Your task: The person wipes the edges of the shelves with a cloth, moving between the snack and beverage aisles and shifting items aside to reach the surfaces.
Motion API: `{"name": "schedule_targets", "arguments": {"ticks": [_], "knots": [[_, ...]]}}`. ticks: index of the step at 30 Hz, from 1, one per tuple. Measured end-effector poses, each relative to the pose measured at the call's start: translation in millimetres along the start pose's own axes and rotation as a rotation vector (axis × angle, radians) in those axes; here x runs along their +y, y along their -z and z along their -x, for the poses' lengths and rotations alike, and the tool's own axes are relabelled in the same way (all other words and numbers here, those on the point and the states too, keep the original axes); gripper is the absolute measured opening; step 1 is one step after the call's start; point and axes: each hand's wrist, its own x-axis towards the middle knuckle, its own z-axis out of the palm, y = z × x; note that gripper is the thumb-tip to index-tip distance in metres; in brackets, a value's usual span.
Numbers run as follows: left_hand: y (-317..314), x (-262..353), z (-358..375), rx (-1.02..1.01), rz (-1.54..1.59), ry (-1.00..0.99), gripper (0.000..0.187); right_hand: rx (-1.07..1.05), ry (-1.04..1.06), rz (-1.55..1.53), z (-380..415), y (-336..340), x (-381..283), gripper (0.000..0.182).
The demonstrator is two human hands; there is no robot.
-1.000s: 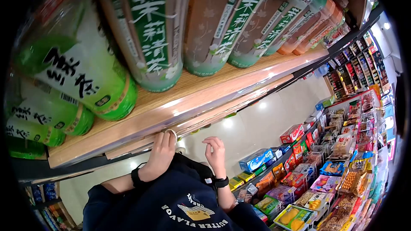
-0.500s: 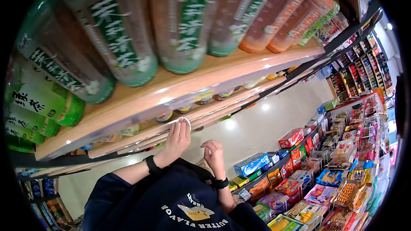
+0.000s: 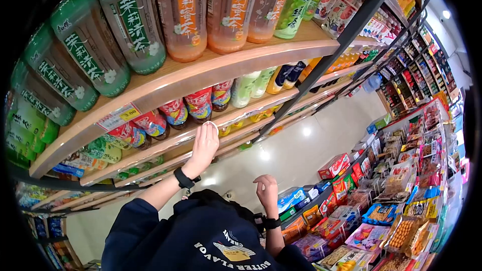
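Observation:
At the front edge of the lower shelf, my left hand (image 3: 204, 146) pinches a thin white piece (image 3: 213, 126), perhaps cloth or tissue; only its rim shows past the fingertips. Just beyond these fingers stand bottles with red and blue labels (image 3: 199, 104). My right hand (image 3: 266, 190) is raised over the aisle to the right, away from the shelves. Its fingers are loosely bent, and nothing shows in them. Both wrists wear black bands. On the shelf above stand green-labelled tea bottles (image 3: 131, 25) and orange-labelled tea bottles (image 3: 182, 15).
A price tag (image 3: 120, 116) sits on the upper shelf edge (image 3: 211, 70). A black upright post (image 3: 321, 78) divides the shelving. To the right, a long display of packaged snacks (image 3: 379, 213) borders the pale floor (image 3: 296, 138). More stocked shelves (image 3: 424, 78) stand farther back.
The view has shifted right along the shelves, bringing orange-labelled bottles and the red-labelled row into clearer sight. My left hand, still pinching the white piece, is slightly higher in view; my right hand appears lower and farther right.

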Motion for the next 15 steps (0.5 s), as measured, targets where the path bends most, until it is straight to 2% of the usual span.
{"name": "schedule_targets", "arguments": {"ticks": [1, 4, 6, 8, 10, 13, 15], "knots": [[2.3, 4.1, -8.0, 0.058, 0.104, 0.006, 0.036, -0.007, 0.001, -0.013, -0.6, 4.5, 5.0, 0.013], [23.9, 8.8, -28.1, -0.014, 0.595, 0.03, 0.035, -0.008, -0.011, -0.051, 0.5, 13.5, 12.7, 0.012], [58.0, 16.4, -44.4, 0.149, 0.763, 0.046, 0.046, 0.017, -0.012, -0.058, -5.1, 22.6, 14.2, 0.013], [112.0, 12.9, -65.1, 0.394, 0.739, 0.025, 0.049, 0.034, -0.034, -0.084, -11.6, 27.8, 18.2, 0.014], [145.5, -3.4, -81.2, 0.698, 0.513, 0.065, 0.05, 0.032, -0.051, -0.129, -16.0, 30.2, 21.5, 0.015], [175.7, -26.3, -103.5, 0.771, 0.32, 0.214, 0.049, 0.033, -0.012, -0.134, -28.6, 33.9, 19.0, 0.015], [163.3, -31.2, -111.0, 0.684, 0.303, 0.241, 0.048, 0.041, 0.028, -0.121, -35.8, 38.5, 12.8, 0.015]]}}
